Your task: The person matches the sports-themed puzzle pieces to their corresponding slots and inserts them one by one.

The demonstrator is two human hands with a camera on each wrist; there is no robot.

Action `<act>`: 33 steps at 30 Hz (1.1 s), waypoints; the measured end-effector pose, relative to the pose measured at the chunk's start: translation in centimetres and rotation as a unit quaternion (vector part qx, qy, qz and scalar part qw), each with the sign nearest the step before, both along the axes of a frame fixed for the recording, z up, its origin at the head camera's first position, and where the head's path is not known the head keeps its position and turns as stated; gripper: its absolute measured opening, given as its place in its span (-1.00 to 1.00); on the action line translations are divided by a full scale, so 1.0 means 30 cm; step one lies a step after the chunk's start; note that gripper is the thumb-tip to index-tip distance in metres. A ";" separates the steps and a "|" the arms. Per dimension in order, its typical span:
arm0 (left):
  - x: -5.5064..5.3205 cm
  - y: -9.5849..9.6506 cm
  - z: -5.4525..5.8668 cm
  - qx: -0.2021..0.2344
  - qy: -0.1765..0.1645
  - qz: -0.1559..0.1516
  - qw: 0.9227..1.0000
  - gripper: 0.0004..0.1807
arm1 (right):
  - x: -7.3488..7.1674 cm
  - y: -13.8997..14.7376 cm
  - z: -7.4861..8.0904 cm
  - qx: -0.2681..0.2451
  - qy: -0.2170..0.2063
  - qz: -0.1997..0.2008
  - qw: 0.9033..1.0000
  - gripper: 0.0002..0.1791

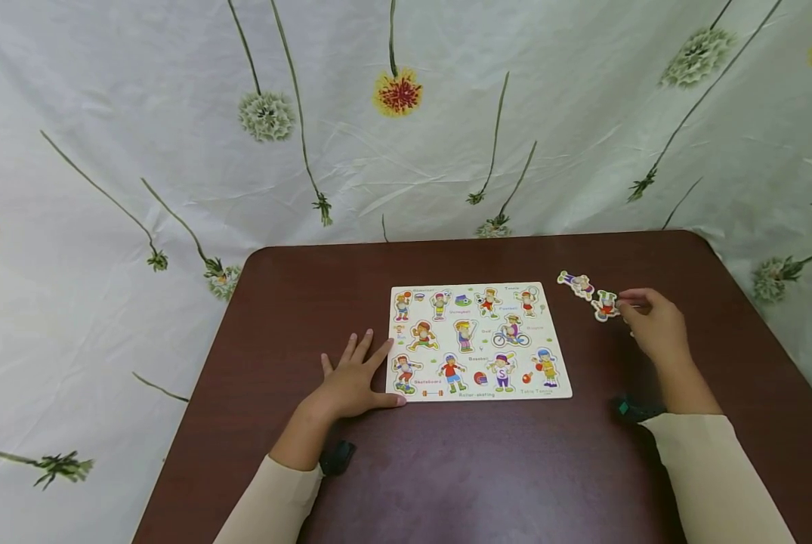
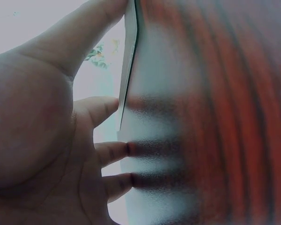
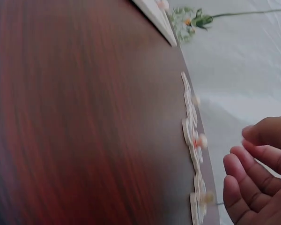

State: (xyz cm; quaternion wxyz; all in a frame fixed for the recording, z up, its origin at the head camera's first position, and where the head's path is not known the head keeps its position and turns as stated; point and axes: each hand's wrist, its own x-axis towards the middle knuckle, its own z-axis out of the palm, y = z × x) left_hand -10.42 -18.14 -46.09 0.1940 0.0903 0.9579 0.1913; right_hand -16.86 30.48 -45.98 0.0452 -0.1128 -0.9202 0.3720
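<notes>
A white peg puzzle board [image 1: 560, 385] printed with several sports figures lies flat on the table. My left hand [image 1: 351, 381] rests at its left edge, fingers spread; in the left wrist view the thumb and a finger touch the board's edge [image 2: 129, 61]. To the right of the board, my right hand [image 1: 660, 329] hovers beside loose figure pieces. One piece wears red [image 1: 606, 305]; another, partly purple [image 1: 577, 285], lies farther back. In the right wrist view the fingers [image 3: 248, 185] are loosely bent, apart from the knobbed pieces [image 3: 192, 145], with nothing visible between them.
The dark reddish-brown table [image 1: 473, 468] has rounded back corners. Behind it hangs a pale cloth [image 1: 351, 174] printed with flowers. A dark wrist device [image 1: 338, 457] is by the left sleeve, and another [image 1: 637, 410] by the right.
</notes>
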 end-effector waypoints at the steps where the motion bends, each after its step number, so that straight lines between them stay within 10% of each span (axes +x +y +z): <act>1: 0.000 0.000 0.000 0.000 -0.001 0.000 1.000 0.18 | 0.001 0.010 0.000 0.007 -0.004 0.000 1.000 -0.55; 33: -0.001 0.002 0.004 0.002 -0.006 0.004 1.000 0.19 | 0.012 0.120 -0.005 0.097 -0.081 0.071 0.989 -0.66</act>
